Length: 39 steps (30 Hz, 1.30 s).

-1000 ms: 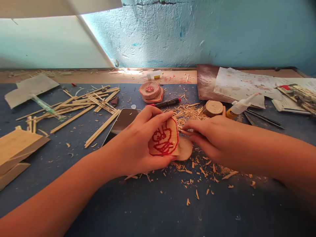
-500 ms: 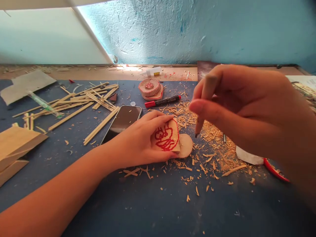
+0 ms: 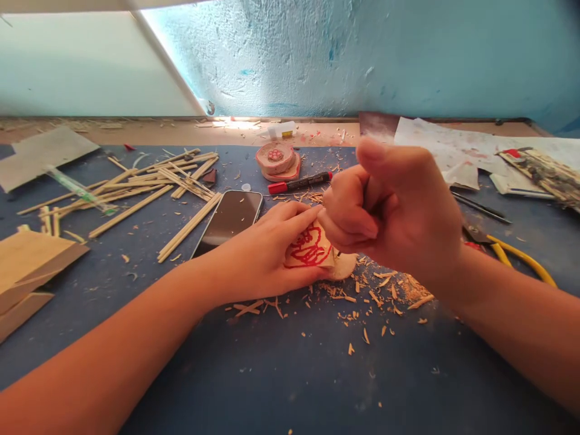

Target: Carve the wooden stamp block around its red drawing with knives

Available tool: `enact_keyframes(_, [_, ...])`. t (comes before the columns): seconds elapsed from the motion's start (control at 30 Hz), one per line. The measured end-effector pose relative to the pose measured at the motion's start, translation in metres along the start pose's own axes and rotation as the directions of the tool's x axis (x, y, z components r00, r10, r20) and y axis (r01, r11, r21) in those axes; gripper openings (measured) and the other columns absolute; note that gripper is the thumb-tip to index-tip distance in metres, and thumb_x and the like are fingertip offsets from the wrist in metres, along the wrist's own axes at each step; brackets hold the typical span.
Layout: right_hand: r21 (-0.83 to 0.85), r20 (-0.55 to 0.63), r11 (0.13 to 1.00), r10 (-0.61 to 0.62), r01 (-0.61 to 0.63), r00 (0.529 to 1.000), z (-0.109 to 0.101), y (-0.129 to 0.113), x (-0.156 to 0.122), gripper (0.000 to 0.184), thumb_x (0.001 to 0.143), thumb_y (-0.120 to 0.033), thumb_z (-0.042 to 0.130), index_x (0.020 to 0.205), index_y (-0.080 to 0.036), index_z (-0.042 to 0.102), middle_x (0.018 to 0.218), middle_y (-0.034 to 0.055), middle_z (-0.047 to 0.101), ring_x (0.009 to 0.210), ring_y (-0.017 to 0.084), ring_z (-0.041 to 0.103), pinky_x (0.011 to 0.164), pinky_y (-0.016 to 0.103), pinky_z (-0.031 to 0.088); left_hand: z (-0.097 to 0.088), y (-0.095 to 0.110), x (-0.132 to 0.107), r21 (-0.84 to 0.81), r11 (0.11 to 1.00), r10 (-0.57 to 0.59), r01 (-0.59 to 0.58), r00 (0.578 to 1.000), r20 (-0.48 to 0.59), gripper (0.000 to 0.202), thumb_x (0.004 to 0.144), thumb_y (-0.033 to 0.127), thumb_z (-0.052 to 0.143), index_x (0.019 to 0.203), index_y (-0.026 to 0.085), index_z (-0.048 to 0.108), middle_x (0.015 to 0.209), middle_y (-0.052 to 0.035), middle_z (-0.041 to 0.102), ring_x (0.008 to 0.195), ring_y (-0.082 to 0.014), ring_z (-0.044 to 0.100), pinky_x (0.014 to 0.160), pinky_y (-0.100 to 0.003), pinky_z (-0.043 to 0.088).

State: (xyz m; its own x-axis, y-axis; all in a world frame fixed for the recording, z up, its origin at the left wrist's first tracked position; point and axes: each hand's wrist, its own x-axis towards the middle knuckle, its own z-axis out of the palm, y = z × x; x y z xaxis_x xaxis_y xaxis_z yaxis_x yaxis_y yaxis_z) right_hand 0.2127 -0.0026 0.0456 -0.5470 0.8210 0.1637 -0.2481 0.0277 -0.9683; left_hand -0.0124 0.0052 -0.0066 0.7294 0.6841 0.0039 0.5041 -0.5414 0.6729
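My left hand [image 3: 276, 251] is closed around the edges of a pale wood block [image 3: 312, 251], thumb on the near side and fingers on the far side. A red marker drawing covers the block's top. Under its right end, a round wooden disc [image 3: 348, 267] sticks out on the table. My right hand [image 3: 389, 205] is in a fist, thumb uppermost, just over the block's right end. The wooden-handled carving tool seen in it earlier is now almost wholly hidden by the fingers. Wood shavings [image 3: 394, 287] lie to the right of the disc.
A phone [image 3: 231, 220] lies beyond my left wrist. Behind the block are a red marker [image 3: 301, 182] and carved round wood pieces [image 3: 275, 158]. Thin sticks [image 3: 149, 181] are heaped at left, near a cardboard piece [image 3: 31, 260]. Yellow-handled pliers [image 3: 521, 257] and papers [image 3: 453, 148] are at right.
My right hand has moved left and down to the block, turning from a pencil-like hold on the carving tool to a fist. My left hand still holds the block, slightly tilted now.
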Motion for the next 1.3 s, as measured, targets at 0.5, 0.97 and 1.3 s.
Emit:
enact_keyframes(0.5, [0.018, -0.086, 0.984, -0.176, 0.178, 0.981, 0.007, 0.023, -0.009, 0.075, 0.118, -0.046, 0.062, 0.051, -0.021, 0.04, 0.049, -0.0038, 0.036, 0.041, 0.008, 0.034, 0.047, 0.031, 0.03, 0.0, -0.005, 0.001, -0.027, 0.999, 0.031, -0.032, 0.999, -0.013, 0.054, 0.097, 0.051, 0.095, 0.144, 0.028, 0.081, 0.158, -0.0135, 0.065, 0.152, -0.0388, 0.062, 0.138, -0.058, 0.053])
enact_keyframes(0.97, [-0.112, -0.017, 0.987, -0.117, 0.114, 0.993, 0.004, 0.002, -0.013, 0.068, 0.121, -0.018, 0.032, 0.054, -0.021, 0.031, 0.051, -0.0019, 0.037, 0.042, 0.01, 0.033, 0.051, 0.032, 0.035, 0.004, -0.009, 0.005, -0.062, 0.998, 0.019, -0.022, 0.999, -0.05, 0.046, 0.094, 0.054, 0.098, 0.128, 0.026, 0.086, 0.158, -0.0129, 0.064, 0.149, -0.0374, 0.064, 0.138, -0.058, 0.053])
enact_keyframes(1.3, [-0.204, -0.101, 0.967, -0.178, 0.154, 0.979, 0.012, -0.002, -0.007, 0.073, 0.118, -0.024, 0.055, 0.05, -0.024, 0.027, 0.048, -0.003, 0.031, 0.048, 0.011, 0.029, 0.052, 0.033, 0.032, 0.001, -0.005, 0.004, -0.06, 0.998, -0.009, 0.007, 1.0, -0.024, 0.052, 0.095, 0.052, 0.096, 0.138, 0.027, 0.084, 0.161, -0.0129, 0.064, 0.149, -0.0384, 0.065, 0.135, -0.058, 0.056])
